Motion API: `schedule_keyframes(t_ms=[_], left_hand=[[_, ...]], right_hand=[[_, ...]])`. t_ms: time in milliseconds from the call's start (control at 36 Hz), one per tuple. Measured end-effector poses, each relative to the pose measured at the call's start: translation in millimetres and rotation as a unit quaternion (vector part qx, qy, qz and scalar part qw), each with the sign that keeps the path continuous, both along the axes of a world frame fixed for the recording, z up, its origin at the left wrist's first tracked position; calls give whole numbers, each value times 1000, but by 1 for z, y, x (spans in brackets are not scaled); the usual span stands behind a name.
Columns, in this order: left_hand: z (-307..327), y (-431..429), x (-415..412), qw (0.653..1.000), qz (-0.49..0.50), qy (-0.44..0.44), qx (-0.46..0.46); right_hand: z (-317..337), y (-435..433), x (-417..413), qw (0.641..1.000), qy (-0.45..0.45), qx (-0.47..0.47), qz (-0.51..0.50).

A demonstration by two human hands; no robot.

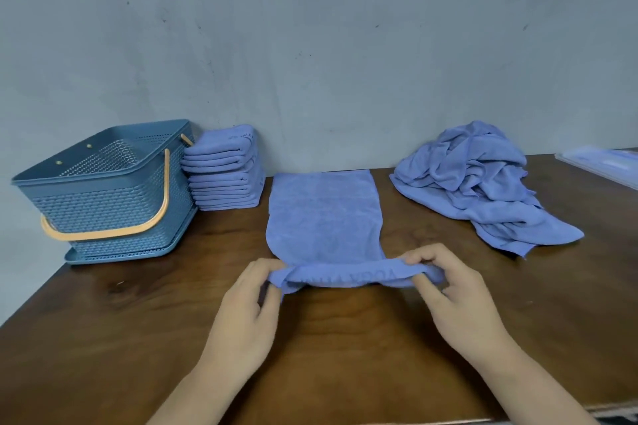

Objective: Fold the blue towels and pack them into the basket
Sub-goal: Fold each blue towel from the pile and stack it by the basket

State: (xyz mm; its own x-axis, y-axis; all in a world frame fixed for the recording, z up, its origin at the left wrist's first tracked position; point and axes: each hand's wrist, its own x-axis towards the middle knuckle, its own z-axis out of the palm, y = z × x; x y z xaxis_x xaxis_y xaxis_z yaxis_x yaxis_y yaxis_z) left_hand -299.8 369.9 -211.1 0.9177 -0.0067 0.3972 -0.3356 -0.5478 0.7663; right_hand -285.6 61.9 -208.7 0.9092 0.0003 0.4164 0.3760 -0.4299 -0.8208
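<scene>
Tabletop (345, 338) — blue towel (324, 214) lies lengthwise, far end toward the wall (345, 45).

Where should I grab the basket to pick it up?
Probably by its orange handle. It is folded down against the near wall of the basket, so reach in from the front, slip your fingers under the long bar low on that wall, and swing it up over the open top before lifting.

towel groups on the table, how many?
3: folded stack beside the basket; flat towel mid-table, near edge pinched by left hand and right hand; loose heap far right. Basket's inside partly hidden.
</scene>
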Motion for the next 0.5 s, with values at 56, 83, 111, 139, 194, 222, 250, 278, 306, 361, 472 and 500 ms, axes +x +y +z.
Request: schedule_keyframes(t_ms=[56, 83, 111, 139, 194, 222, 250, 278, 306, 361, 472, 500], left_hand=[[9, -1, 4, 997, 4, 29, -74], [14, -1, 6, 994, -4, 43, -102], [17, -1, 8, 991, -19, 54, -120], [21, -1, 11, 989, -38, 62, -129], [25, 1, 14, 988, -86, 67, -107], [25, 3, 14, 989, -107, 67, -78], [22, 5, 15, 990, -118, 66, -42], [17, 8, 14, 991, -121, 63, -2], [11, 12, 13, 991, -116, 60, 36], [3, 16, 8, 988, -105, 53, 99], [-6, 21, -6, 984, -60, 17, 165], [-7, 23, -10, 983, -48, 5, 175]], right_hand=[[1, -1, -1, 999, -23, 38, 0], [1, -1, -1, 998, -28, 48, 7], [1, -1, -1, 998, -27, 53, 18], [0, -1, -1, 998, -22, 52, 31], [-2, -4, 1, 997, -2, 40, 64], [-3, -6, 2, 996, 15, 30, 83], [-3, -8, 2, 994, 32, 17, 103], [-2, -10, 1, 991, 48, -1, 124], [-1, -11, 1, 988, 59, -22, 144], [-1, -11, -1, 981, 63, -63, 172], [-4, -5, 0, 974, 69, -114, 184], [-6, -4, 0, 971, 60, -144, 180]])
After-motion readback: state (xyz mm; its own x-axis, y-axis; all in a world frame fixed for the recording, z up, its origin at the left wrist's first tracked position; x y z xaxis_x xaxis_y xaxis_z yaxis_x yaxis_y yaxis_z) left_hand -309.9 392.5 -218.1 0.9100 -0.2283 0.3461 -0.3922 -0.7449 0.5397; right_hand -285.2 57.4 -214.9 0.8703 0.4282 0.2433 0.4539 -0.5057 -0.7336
